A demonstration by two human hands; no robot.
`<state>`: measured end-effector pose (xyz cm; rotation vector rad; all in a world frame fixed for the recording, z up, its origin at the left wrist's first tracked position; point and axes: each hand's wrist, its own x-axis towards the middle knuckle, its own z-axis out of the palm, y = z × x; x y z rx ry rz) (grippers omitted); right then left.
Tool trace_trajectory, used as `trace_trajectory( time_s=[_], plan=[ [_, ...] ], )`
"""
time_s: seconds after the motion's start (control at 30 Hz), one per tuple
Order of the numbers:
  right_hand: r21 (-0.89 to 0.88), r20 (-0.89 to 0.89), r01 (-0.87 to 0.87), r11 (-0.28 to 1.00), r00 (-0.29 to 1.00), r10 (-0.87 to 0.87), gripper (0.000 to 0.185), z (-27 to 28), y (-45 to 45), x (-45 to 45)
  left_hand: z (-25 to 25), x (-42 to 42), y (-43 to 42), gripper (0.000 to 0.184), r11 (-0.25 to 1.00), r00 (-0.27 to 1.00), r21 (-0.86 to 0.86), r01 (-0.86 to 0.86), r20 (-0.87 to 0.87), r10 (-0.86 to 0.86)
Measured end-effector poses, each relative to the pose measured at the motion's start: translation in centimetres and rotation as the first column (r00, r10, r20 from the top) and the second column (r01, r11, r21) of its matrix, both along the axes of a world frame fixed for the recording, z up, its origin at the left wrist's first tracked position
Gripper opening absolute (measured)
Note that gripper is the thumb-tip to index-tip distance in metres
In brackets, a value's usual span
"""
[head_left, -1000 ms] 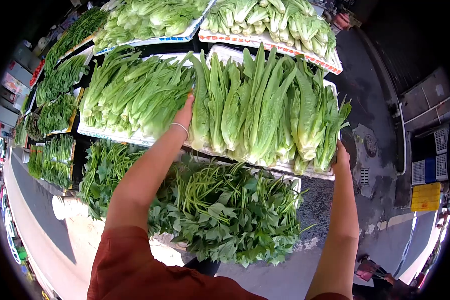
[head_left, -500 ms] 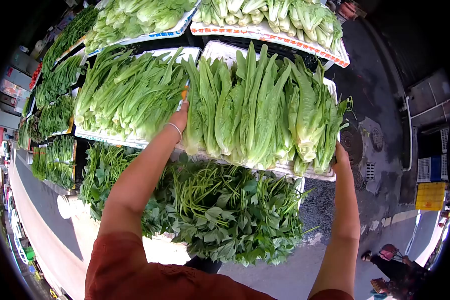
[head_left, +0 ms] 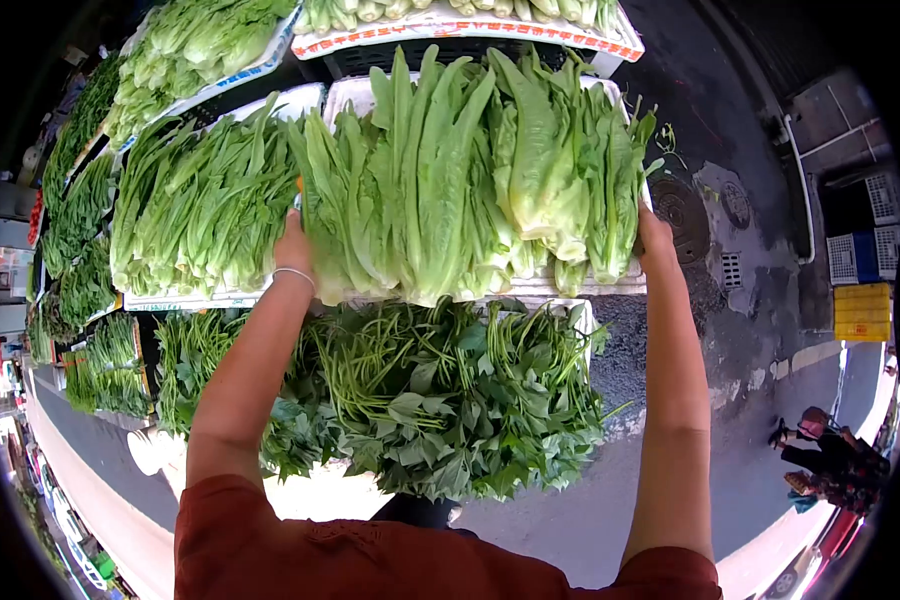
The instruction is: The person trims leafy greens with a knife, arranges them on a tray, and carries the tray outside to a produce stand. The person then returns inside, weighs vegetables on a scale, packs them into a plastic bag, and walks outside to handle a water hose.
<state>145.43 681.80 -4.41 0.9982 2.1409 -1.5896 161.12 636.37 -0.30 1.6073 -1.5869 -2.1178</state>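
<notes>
- Bright, diffuse light reaches your lettuce (head_left: pixel 425 180), with soft shadows between leaves.
- Below the front edge of your white tray (head_left: pixel 355 94), the pavement (head_left: pixel 320 495) glares white.
- Leaf bases near that edge look slightly soft.
- Your lens bends the street (head_left: pixel 100 455) at left; black vignetting swallows the corners.

The left hand (head_left: pixel 294 247) and right hand (head_left: pixel 655 238) hold opposite ends of a white foam box (head_left: pixel 530 284) of long green leafy lettuce (head_left: pixel 430 180). Just below lies a pile of dark green leafy stems (head_left: pixel 450 400).
</notes>
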Motion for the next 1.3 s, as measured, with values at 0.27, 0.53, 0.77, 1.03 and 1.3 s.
trace_trajectory(
  time_s=[0.27, 0.53, 0.77, 1.03, 1.3],
  plan=[
    [-0.164, -0.001, 0.026, 0.986, 1.0, -0.026, 0.087, -6.9, 1.8, -0.2, -2.9, 0.5, -3.1, 0.058, 0.41, 0.83, -0.721, 0.558, 0.484, -0.278],
    [0.422, -0.235, 0.03, 0.906, 0.969, 0.077, 0.062, -2.5, -1.1, 2.0, 8.5, 5.8, 8.2, 0.056, 0.004, 0.779, -0.979, 0.205, 0.16, -0.606],
    [0.035, -0.623, 0.142, 0.989, 0.777, -0.089, 0.024, -3.7, 0.9, 0.5, 4.8, 3.9, 14.3, 0.057, -0.36, 0.614, -0.919, 0.16, 0.378, -0.693],
    [-0.04, -0.772, -0.272, 0.961, 0.619, 0.143, 0.026, 7.7, -7.0, 3.7, 5.8, 3.2, 10.1, 0.047, -0.026, 0.78, -0.965, 0.261, 0.227, -0.583],
    [0.407, -0.62, -0.566, 0.717, 0.405, 0.672, 0.058, 13.7, -19.2, 7.3, 5.7, 2.8, 9.5, 0.051, 0.465, 0.891, -0.885, -0.001, -0.212, -0.401]
  ],
)
